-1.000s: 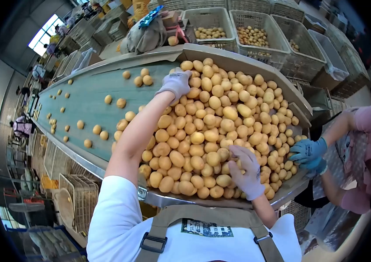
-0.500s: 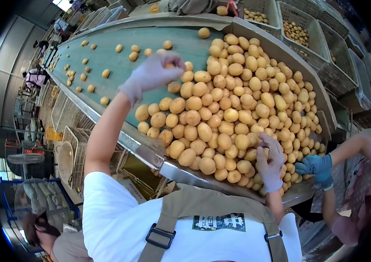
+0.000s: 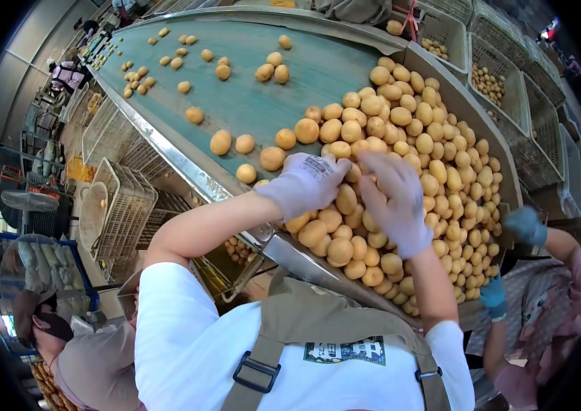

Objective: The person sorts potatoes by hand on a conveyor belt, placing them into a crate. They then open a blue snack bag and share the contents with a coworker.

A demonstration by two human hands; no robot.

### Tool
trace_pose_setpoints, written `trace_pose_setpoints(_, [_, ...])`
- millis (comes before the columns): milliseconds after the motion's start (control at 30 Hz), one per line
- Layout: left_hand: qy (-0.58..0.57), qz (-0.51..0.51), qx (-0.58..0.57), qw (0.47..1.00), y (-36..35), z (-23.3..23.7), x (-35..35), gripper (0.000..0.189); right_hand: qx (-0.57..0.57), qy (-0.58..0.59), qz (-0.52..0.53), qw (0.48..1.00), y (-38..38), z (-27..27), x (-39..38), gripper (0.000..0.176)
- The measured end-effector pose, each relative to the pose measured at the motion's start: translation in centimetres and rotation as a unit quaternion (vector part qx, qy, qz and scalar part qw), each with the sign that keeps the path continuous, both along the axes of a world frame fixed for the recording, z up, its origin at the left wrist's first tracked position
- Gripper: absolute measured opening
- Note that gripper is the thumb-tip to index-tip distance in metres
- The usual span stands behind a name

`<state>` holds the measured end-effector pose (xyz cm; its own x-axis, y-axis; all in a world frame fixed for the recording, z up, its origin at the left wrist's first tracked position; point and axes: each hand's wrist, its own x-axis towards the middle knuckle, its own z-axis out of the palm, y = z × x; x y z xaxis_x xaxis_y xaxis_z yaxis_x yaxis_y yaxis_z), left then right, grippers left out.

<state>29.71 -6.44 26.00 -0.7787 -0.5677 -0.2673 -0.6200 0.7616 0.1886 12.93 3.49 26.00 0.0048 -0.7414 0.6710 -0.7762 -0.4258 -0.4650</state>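
Wire crates [image 3: 545, 120] beyond potato heap [image 3: 434, 147]

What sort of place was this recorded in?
Most likely a produce sorting or packing plant. A long green conveyor belt carries what look like potatoes to a heap where the left hand and right hand, both gloved, work; crates holding more stand beside it.

The left hand [image 3: 307, 183] and right hand [image 3: 393, 202] lie together on the potato pile [image 3: 434, 157] at the belt's [image 3: 249, 96] end. Crates [image 3: 509, 89] stand behind it.
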Motion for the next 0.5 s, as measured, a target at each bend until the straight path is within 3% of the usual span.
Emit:
trace_pose_setpoints(67, [0.020,-0.035,-0.006,0.999,0.3,0.8,0.3,0.035,-0.024,0.041,0.011,0.999,-6.4,0.3,0.3,0.026])
trace_pose_setpoints(100, [0.030,-0.054,-0.013,0.998,0.3,1.5,0.4,0.035,0.029,0.092,0.029,0.995,-9.5,0.0,0.5,0.024])
trace_pose_setpoints(167, [0.184,-0.038,0.047,0.981,1.4,3.5,2.1,0.042,0.134,0.268,0.030,0.954,-15.4,-2.3,1.5,0.033])
trace_pose_setpoints(233, [0.348,-0.031,0.123,0.929,1.3,4.1,4.6,0.059,0.311,0.254,0.103,0.910,-18.8,-1.5,1.4,0.035])
trace_pose_setpoints(267, [0.383,0.092,0.316,0.863,2.0,4.8,6.8,0.057,0.397,0.245,0.144,0.873,-19.8,-1.5,1.8,0.035])
trace_pose_setpoints(300, [0.433,0.233,0.464,0.737,2.7,6.1,8.8,0.056,0.478,0.222,0.170,0.833,-19.7,-0.1,2.1,0.039])
trace_pose_setpoints(333, [0.568,0.195,0.498,0.626,3.4,5.4,10.6,0.056,0.499,0.178,0.193,0.826,-18.5,0.6,2.2,0.039])
trace_pose_setpoints(367, [0.666,0.242,0.525,0.472,4.1,4.0,11.7,0.057,0.454,0.195,0.178,0.851,-17.3,0.1,2.6,0.037])
trace_pose_setpoints(400, [0.693,0.212,0.604,0.331,3.8,2.6,13.9,0.059,0.407,0.212,0.159,0.874,-16.5,-0.3,2.8,0.036])
trace_pose_setpoints(467, [0.714,0.169,0.665,0.138,5.0,0.7,16.0,0.058,0.319,0.079,0.155,0.932,-16.4,-3.6,1.8,0.033])
trace_pose_setpoints(500, [0.732,0.235,0.629,0.116,6.2,0.5,16.2,0.058,0.273,0.010,0.151,0.950,-16.2,-4.8,1.8,0.031])
